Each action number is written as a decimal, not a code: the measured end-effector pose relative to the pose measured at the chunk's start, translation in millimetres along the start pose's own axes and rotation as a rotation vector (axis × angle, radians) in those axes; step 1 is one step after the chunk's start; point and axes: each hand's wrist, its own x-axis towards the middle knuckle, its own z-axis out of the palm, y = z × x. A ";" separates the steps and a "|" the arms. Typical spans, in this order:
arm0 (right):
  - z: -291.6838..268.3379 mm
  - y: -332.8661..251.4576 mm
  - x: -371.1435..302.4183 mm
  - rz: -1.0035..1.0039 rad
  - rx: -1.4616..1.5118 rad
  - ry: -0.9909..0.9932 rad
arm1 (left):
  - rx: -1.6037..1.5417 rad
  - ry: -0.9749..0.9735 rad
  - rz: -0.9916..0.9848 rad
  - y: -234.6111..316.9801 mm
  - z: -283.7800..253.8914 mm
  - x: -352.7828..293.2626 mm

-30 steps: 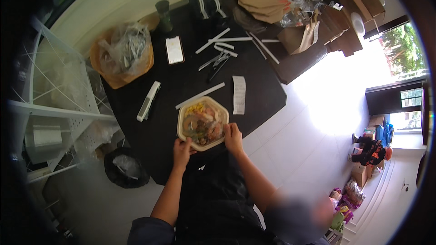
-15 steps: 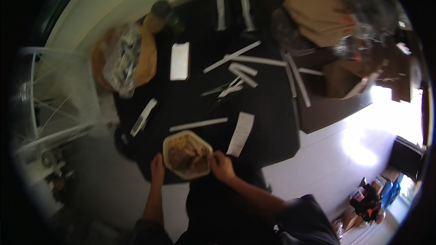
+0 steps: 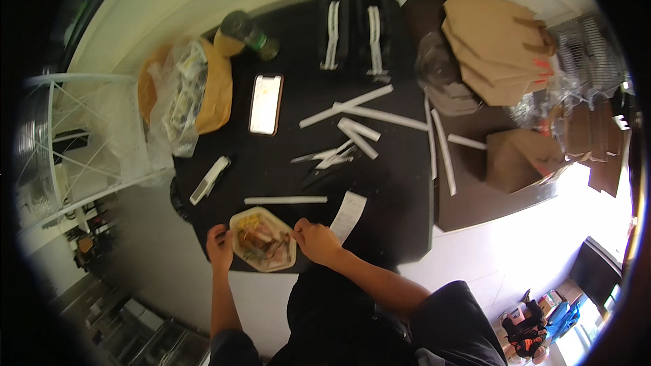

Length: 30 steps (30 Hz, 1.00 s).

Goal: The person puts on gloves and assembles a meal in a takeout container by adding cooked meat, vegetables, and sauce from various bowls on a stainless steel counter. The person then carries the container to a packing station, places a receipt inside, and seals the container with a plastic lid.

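At the near edge of the black table, a pale many-sided food tray [image 3: 280, 219] sits between my hands. It holds yellow bits and pinkish-brown food, perhaps under a clear film; I cannot tell. My left hand [image 3: 219, 249] grips its left rim with bent fingers. On the opposite rim my right hand [image 3: 317, 240] pinches the edge between thumb and fingers. Just beyond the tray lies a white strip [image 3: 285, 200]. A paper slip [image 3: 348, 214] is partly covered by my right hand. A white-and-black box cutter or stapler-like tool [image 3: 210, 180] lies to the left.
Scissors [image 3: 324, 158] and several white strips [image 3: 381, 115] are scattered mid-table. Farther back are a lit phone [image 3: 265, 104], a bottle [image 3: 247, 34] and two black holders [image 3: 333, 34]. A paper bag [image 3: 218, 88] stands left; brown paper bags [image 3: 489, 47] and clear lids [image 3: 441, 71] lie right.
The whole view has shifted and become sharper. The tray and both hands sit slightly farther onto the table, and my right hand now overlaps the paper slip. Both hands stay on the tray.
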 end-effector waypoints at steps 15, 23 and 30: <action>-335.7 -39.1 141.6 0.180 0.637 0.330 | -0.927 -0.752 -0.071 346.3 266.8 132.3; -196.1 -28.1 -49.4 0.205 0.533 0.464 | -1.119 -0.792 -0.203 342.5 259.4 131.7; -145.4 16.5 -51.2 0.347 0.539 0.443 | -0.858 -0.645 -0.080 351.4 267.9 122.2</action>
